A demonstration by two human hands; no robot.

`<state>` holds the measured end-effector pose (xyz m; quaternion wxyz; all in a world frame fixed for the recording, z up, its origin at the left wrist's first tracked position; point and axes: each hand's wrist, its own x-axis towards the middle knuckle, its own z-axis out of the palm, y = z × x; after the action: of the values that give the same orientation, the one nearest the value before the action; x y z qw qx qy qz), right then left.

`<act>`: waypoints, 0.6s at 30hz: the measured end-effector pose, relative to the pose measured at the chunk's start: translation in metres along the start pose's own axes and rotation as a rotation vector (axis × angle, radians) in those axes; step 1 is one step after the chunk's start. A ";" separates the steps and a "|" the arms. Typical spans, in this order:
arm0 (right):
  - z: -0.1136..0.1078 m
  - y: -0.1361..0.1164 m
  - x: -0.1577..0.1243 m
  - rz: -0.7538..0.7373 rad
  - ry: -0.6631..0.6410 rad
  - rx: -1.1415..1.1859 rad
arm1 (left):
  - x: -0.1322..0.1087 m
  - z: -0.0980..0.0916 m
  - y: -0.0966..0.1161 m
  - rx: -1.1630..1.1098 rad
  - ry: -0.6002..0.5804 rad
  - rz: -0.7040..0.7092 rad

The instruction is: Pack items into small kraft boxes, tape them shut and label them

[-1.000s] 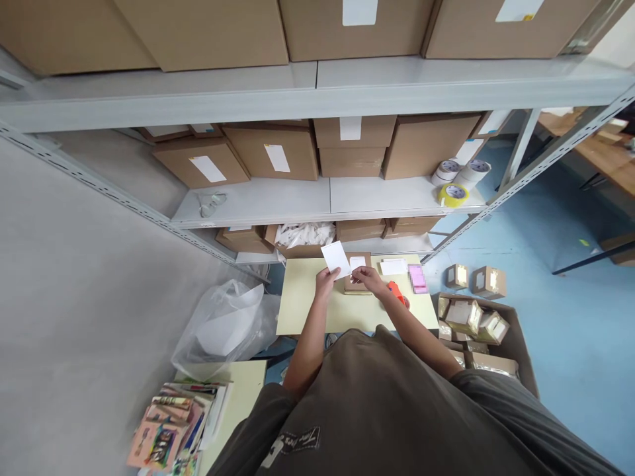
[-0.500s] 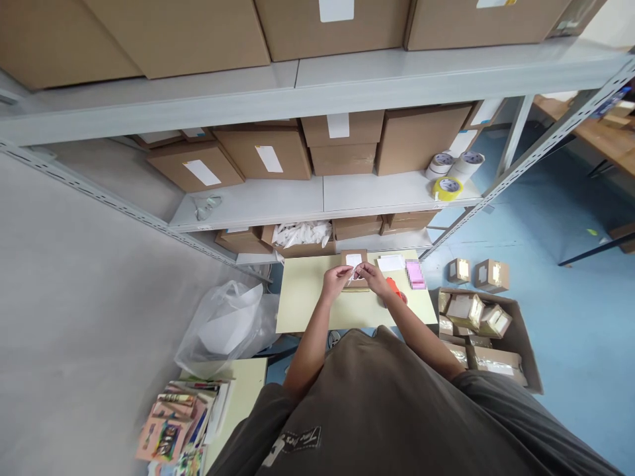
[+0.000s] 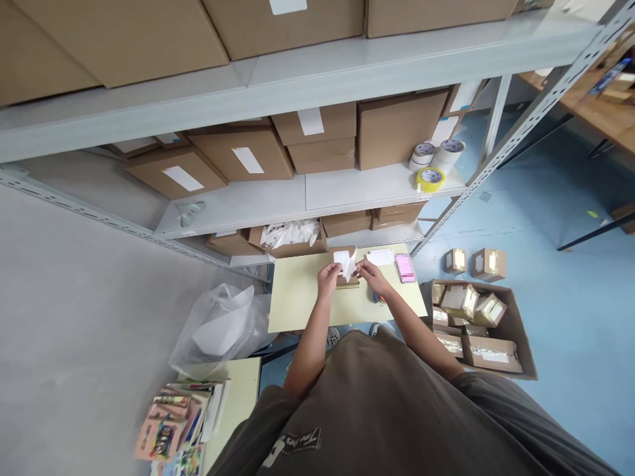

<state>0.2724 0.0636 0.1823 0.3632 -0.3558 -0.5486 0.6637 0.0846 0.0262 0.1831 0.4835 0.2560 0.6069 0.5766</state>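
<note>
Above a small brown cardboard box [image 3: 350, 283] on the pale yellow table, my two hands hold a white paper label [image 3: 349, 267] that is bent between them. The fingers of my left hand [image 3: 328, 278] pinch its left side. My right hand [image 3: 372, 275] is closed at its right edge, thumb and fingers together. Part of the box lies hidden behind the label and my fingers. Close to my right forearm, a small blue and orange thing [image 3: 380, 298] is mostly covered.
White papers [image 3: 380, 256] and a pink pixelated item [image 3: 405, 268] lie on the table [image 3: 297, 291]. Ahead rises a shelf rack [image 3: 278, 205] with cartons and tape rolls [image 3: 430, 178]. A large open carton [image 3: 526, 330] stands right; a clear plastic bag [image 3: 218, 324] and books [image 3: 171, 423] are left.
My hands have moved apart, and the white label now shows spread and bent between them. The camera view has shifted and tilted a little.
</note>
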 end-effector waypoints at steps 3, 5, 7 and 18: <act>-0.026 0.004 -0.009 0.072 0.061 0.087 | 0.012 -0.004 -0.006 -0.003 0.106 0.013; -0.046 0.004 -0.016 0.088 0.106 0.114 | 0.023 -0.013 -0.009 0.031 0.196 0.020; -0.064 0.004 -0.023 0.085 0.165 0.132 | 0.035 -0.024 -0.011 0.063 0.325 0.037; -0.025 0.000 -0.007 0.093 0.323 0.048 | 0.068 -0.060 -0.013 0.162 0.230 0.216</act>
<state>0.2977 0.0692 0.1788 0.4240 -0.4743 -0.4501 0.6267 0.0081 0.0553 0.1429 0.3240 0.2904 0.6715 0.5998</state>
